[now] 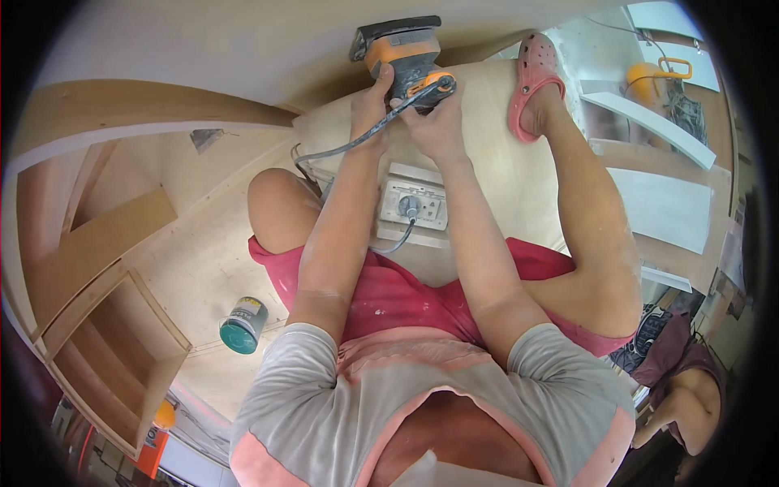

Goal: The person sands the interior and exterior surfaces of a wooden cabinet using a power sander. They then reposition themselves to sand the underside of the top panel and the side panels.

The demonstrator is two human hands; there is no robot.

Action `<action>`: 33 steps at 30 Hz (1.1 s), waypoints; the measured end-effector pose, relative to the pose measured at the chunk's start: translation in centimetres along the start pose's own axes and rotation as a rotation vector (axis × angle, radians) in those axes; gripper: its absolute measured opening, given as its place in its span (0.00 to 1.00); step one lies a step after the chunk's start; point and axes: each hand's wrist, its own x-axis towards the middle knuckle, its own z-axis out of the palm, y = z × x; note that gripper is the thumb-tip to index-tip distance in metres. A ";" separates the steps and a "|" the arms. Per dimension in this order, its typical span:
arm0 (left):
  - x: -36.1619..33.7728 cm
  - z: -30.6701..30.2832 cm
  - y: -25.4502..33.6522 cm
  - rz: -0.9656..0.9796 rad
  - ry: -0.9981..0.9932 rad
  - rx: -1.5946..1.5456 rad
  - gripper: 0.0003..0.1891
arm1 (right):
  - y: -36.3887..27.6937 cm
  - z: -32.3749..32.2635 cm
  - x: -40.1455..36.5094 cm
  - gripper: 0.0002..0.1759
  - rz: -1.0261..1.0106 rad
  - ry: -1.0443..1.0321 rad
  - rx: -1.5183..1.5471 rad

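Note:
An orange and black electric sander [400,50] is up against the pale panel [235,40] in front of me, its dark flat pad turned toward that surface. My left hand [371,104] is closed on the near left side of its body, thumb pointing up. Round the back right of the body wraps my right hand [438,122], its fingers partly hidden by the tool. From the sander's rear end a grey cord [345,148] loops left across my left forearm. Between my forearms, a plug sits in a white socket box [428,213].
A paint can with a teal lid [241,337] stands on the board at left, near an open wooden frame [114,357]. White strips [649,126] and a yellow-handled item [649,79] lie at right. Another person [690,390] is at lower right. My clog-covered foot [535,85] rests ahead.

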 end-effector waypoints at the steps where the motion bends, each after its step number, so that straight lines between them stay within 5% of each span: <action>1: 0.1 -0.6 -0.2 -0.055 0.036 0.049 0.29 | 0.9 0.1 0.0 0.41 0.047 0.008 -0.033; 10: -0.6 1.8 1.5 -0.126 -0.011 0.174 0.30 | -4.6 -1.5 0.6 0.40 0.019 0.017 -0.141; 14: -0.5 0.6 0.3 0.032 0.004 -0.053 0.29 | -1.7 0.7 -0.3 0.42 0.038 0.050 -0.180; 21: 0.8 1.7 -0.3 -0.175 0.120 0.318 0.27 | -2.9 -1.2 0.6 0.43 0.169 0.138 -0.219; 25: 0.1 1.8 0.1 -0.115 0.132 0.319 0.27 | -3.0 -0.2 0.5 0.44 0.135 0.149 -0.046; 27: 0.1 -0.1 -0.5 0.017 0.084 0.055 0.27 | -1.9 1.3 -0.2 0.43 0.074 0.144 -0.194; 33: 1.0 -0.9 -1.8 -0.039 0.193 0.210 0.26 | -2.0 0.8 -0.1 0.43 0.154 0.126 -0.177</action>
